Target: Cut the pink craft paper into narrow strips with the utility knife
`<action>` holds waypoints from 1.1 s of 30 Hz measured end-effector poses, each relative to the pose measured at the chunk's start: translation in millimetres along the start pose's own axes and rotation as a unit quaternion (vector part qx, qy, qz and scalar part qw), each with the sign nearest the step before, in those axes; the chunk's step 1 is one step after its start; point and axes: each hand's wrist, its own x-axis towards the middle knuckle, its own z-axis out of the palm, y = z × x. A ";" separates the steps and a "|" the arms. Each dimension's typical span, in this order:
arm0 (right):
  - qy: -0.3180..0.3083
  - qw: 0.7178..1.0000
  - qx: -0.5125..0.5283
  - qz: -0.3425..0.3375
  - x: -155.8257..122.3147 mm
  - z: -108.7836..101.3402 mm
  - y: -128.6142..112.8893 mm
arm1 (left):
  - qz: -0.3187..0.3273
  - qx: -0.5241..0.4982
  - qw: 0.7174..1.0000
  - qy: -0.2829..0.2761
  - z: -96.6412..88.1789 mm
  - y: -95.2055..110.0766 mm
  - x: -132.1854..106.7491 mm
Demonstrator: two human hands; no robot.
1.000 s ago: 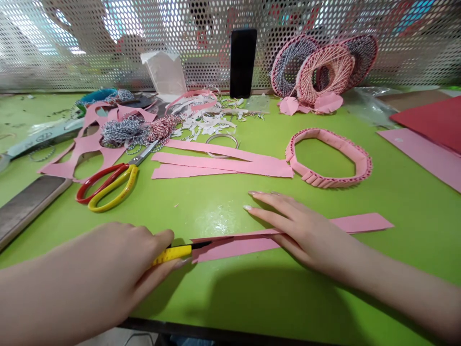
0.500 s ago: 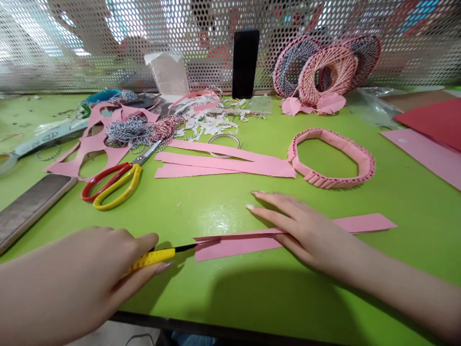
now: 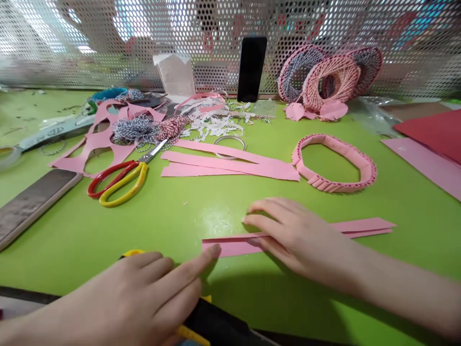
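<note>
A pink paper strip lies lengthwise on the green table, with its upper long edge folded over. My right hand rests across its middle; the thumb side presses on the fold and the other fingers curve on the far side. My left hand is wrapped round a yellow-and-black tool, apparently a utility knife, partly hidden by the palm. Its index finger stretches out and touches the strip's left end. Beyond the hands lie several loose pink strips and a pleated pink paper ring.
Red-and-yellow scissors and a phone lie on the left. Yarn, pink cut-outs and white scraps are heaped behind. Another phone and woven rings lean on the perforated screen. Red paper lies right.
The tool's blade has come out of the strip's left end and swung down toward the table's near edge. My left index finger now touches the strip. The right hand's fingers are more curled.
</note>
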 end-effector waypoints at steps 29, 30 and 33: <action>-0.006 0.982 0.014 0.187 -47.3 -7.6 30.3 | 0.084 0.009 0.996 -0.006 10.8 3.8 13.4; -0.013 0.979 0.021 0.201 -54.1 -9.1 34.9 | 0.080 -0.004 0.997 -0.008 9.3 2.7 13.6; -0.029 0.972 0.048 0.227 -70.9 -12.5 44.6 | 0.051 -0.066 0.996 -0.006 3.5 -1.1 13.8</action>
